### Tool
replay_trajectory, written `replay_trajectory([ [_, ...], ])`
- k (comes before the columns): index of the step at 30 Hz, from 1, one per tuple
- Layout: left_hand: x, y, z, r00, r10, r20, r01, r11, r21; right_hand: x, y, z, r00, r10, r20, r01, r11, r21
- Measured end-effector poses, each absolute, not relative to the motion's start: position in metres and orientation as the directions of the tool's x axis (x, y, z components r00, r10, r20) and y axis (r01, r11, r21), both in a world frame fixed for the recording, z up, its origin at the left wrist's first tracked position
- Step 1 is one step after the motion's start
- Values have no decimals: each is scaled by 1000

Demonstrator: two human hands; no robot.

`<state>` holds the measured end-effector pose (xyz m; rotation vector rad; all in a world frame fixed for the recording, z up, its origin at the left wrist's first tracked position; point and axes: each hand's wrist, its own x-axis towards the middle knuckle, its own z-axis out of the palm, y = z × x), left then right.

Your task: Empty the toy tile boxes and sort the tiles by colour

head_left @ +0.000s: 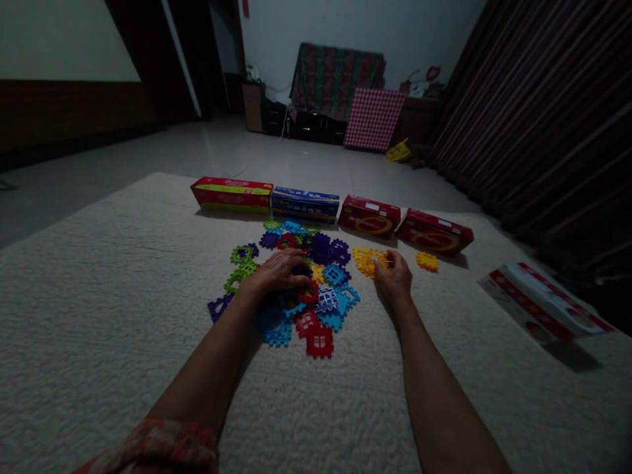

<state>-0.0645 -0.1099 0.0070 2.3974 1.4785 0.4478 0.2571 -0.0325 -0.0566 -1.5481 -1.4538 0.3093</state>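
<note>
Left hand (285, 268) half-curled over toothed plastic tiles (320, 341), right hand (396, 276) half-closed at yellow tiles (365, 263); can't tell either grip. Cream mat (340, 408) underneath, shiny floor (316, 162) beyond.

Far wall (419, 39): pale, behind draped furniture (320, 125)
Curtain (498, 112): dark, pleated, along the right
Floor (207, 148): pale, glossy
Checked cloth (375, 118): red-and-white, far side
Light: dim
</note>
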Motion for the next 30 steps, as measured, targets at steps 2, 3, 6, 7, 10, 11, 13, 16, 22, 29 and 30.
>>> replay_trajectory([
  [2,-72,-108,5,393,912,118,827,-407,389,256,-36,-54,220,833,508,698,229,-679],
  [3,-75,-107,4,379,917,122,835,-396,383,254,-38,-51,193,806,560,721,270,-638],
  [6,-83,-103,2,352,925,145,847,-380,372,240,-45,-42,42,746,665,729,432,-531],
  [7,-85,-102,1,346,926,155,850,-379,367,232,-49,-39,-34,739,673,706,495,-507],
  [10,-84,-99,0,319,925,207,861,-374,344,203,-60,-34,-309,707,637,577,671,-465],
  [11,-82,-98,0,317,920,231,861,-381,338,194,-64,-34,-391,685,614,536,712,-453],
  [13,-74,-99,0,338,900,275,846,-418,331,180,-71,-36,-507,653,563,492,756,-433],
  [16,-59,-102,2,408,871,273,821,-481,308,173,-77,-40,-579,656,484,510,755,-412],
  [22,-42,-108,3,449,885,125,855,-466,226,180,-73,-42,-612,685,396,563,729,-390],
  [29,-33,-112,8,349,935,65,909,-354,219,172,-72,-36,-634,721,278,638,691,-339],
  [30,-30,-113,9,327,943,58,921,-332,204,171,-72,-35,-632,728,266,649,685,-331],
])
